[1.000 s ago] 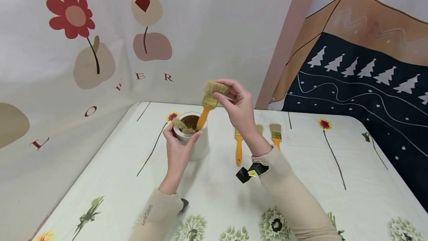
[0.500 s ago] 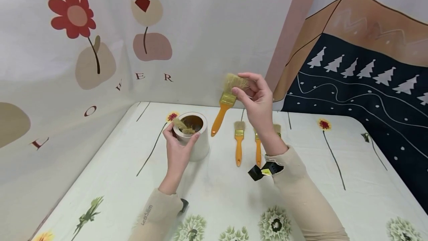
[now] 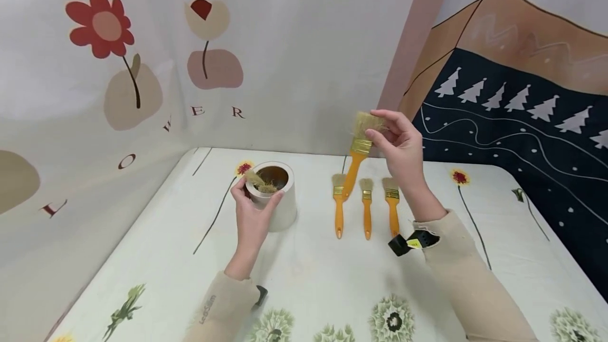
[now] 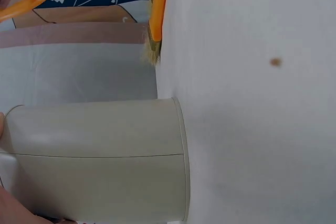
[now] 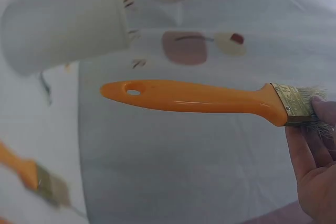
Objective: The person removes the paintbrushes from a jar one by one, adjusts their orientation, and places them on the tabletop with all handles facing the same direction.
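Note:
My left hand (image 3: 252,220) grips the near rim of a pale cylindrical brush holder (image 3: 285,210), fingers and thumb on either side. It stands upright, and bristle tips (image 3: 260,183) show inside its brown opening. In the left wrist view the holder (image 4: 94,150) has a smooth, seamed side. Raised above the table, my right hand (image 3: 404,146) pinches a paintbrush (image 3: 352,170) by its pale bristles, its orange handle hanging down to the left. The right wrist view shows this brush's handle (image 5: 184,97), with a hole at its end and a gold ferrule.
Three paintbrushes lie in a row, bristles away from me: a left one (image 3: 339,212), a narrower middle one (image 3: 367,207) and a right one (image 3: 392,205). The flower-print tablecloth (image 3: 313,273) reaches back to a printed curtain (image 3: 304,67).
My right hand has lifted the paintbrush out from the holder's opening and carried it right, over the row of brushes. My left hand and the holder have stayed in place.

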`<state>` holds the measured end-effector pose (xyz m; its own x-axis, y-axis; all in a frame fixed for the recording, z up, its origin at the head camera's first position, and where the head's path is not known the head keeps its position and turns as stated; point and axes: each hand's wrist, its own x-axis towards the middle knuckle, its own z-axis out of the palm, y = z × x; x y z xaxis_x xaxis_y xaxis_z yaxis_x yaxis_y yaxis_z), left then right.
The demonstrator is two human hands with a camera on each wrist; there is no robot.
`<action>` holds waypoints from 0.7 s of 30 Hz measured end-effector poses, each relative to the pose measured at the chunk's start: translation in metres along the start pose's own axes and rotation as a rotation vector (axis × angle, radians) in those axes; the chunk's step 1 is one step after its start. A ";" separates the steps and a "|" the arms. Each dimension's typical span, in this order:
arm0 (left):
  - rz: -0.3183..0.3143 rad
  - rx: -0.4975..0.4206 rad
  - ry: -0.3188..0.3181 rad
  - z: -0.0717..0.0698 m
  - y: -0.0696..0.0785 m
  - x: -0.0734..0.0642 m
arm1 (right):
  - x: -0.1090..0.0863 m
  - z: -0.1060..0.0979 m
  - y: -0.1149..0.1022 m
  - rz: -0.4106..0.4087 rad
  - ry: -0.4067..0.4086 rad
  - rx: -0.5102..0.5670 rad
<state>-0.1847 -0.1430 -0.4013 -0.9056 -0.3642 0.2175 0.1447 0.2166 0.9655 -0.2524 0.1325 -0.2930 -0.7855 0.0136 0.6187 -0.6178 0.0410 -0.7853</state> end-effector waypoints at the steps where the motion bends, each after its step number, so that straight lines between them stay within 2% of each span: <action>1: 0.002 0.001 0.001 0.000 0.000 0.000 | -0.001 -0.004 0.003 0.019 -0.004 -0.015; 4: 0.010 0.012 -0.001 -0.002 -0.001 -0.001 | -0.003 -0.019 0.010 0.078 -0.010 -0.038; 10: 0.001 0.049 -0.014 -0.005 0.000 -0.001 | -0.009 -0.048 0.015 0.207 0.000 0.013; 13: 0.023 0.064 -0.017 -0.006 0.003 0.000 | -0.009 -0.062 0.019 0.244 -0.001 0.012; 17: 0.059 0.093 -0.027 -0.009 0.006 0.004 | -0.006 -0.077 0.028 0.296 -0.024 -0.051; 21: 0.049 0.141 -0.063 -0.014 0.004 0.007 | -0.006 -0.090 0.040 0.363 -0.060 -0.144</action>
<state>-0.1855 -0.1571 -0.3941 -0.9227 -0.2933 0.2501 0.1359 0.3596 0.9231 -0.2689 0.2240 -0.3262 -0.9552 -0.0052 0.2958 -0.2917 0.1836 -0.9387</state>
